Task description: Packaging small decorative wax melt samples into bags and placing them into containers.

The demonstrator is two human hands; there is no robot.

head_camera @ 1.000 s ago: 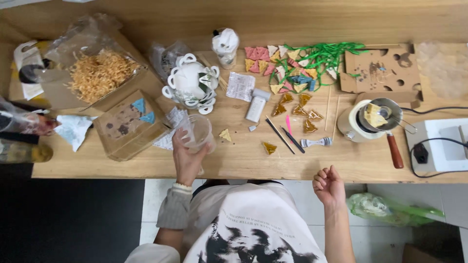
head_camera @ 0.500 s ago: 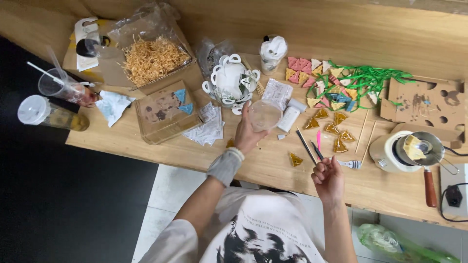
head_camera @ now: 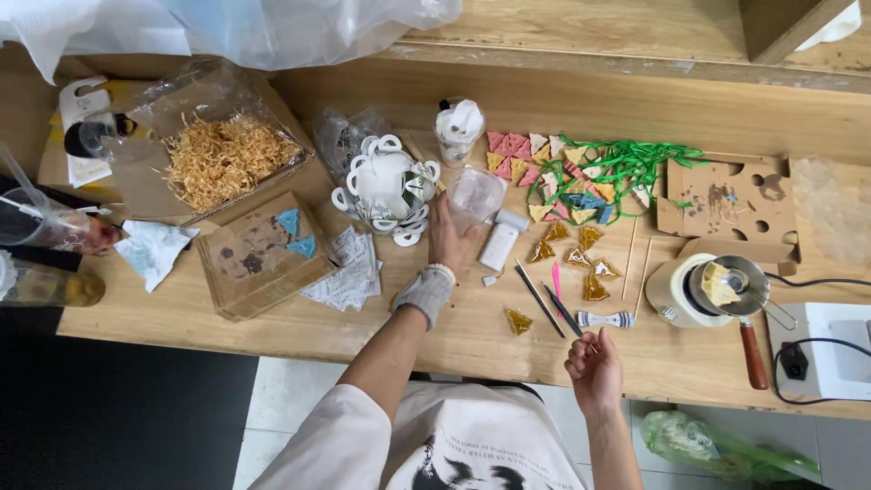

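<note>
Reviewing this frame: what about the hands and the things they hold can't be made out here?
- Left hand: its grip closes on a clear plastic cup; whether the cup holds anything is unreadable through the see-through wall, head view.
- Right hand: curled shut at the table edge; the fingers hide whatever it may hold.
- Small pan on the white pot: the yellow content is too small to identify.

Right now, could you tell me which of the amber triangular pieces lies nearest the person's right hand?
The lone amber triangle near the table's front edge, left of the right hand; the other amber triangles cluster farther back, beside the wooden sticks.
</note>
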